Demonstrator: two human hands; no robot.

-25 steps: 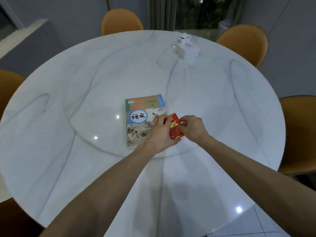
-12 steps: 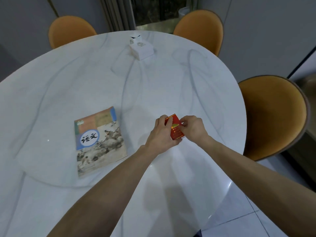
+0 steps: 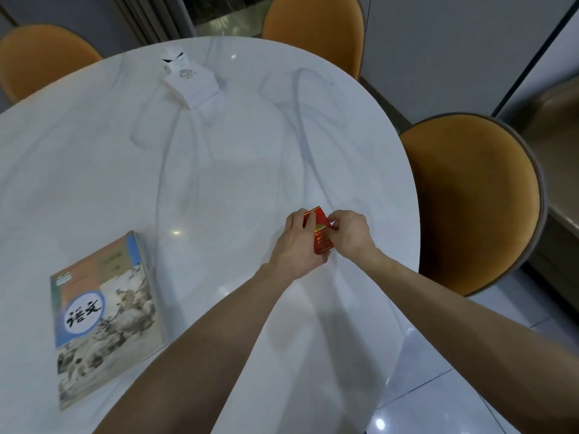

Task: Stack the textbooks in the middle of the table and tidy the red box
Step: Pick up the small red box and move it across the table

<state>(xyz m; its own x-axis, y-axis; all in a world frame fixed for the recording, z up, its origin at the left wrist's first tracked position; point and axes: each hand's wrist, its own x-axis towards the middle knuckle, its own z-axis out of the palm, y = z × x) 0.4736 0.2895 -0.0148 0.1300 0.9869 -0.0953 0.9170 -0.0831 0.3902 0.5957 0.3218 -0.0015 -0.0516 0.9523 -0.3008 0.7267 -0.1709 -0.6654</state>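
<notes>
A small red box [image 3: 321, 233] with gold print is held just above the white marble table [image 3: 238, 158], towards its right edge. My left hand [image 3: 299, 245] grips its left side and my right hand [image 3: 349, 234] grips its right side, fingers on the top end. A textbook [image 3: 103, 314] with a painted cover and a blue circle lies flat at the lower left; it looks like a stack, but how many books I cannot tell.
A white tissue box [image 3: 191, 81] stands at the far side of the table. Orange chairs sit at the far left [image 3: 40, 57], the far middle [image 3: 313, 29] and the right [image 3: 470, 198]. Pale tiled floor [image 3: 463, 364] shows at the lower right.
Both hands have carried the red box rightwards, away from the textbook, towards the table's right edge. The view has swung right with them.
</notes>
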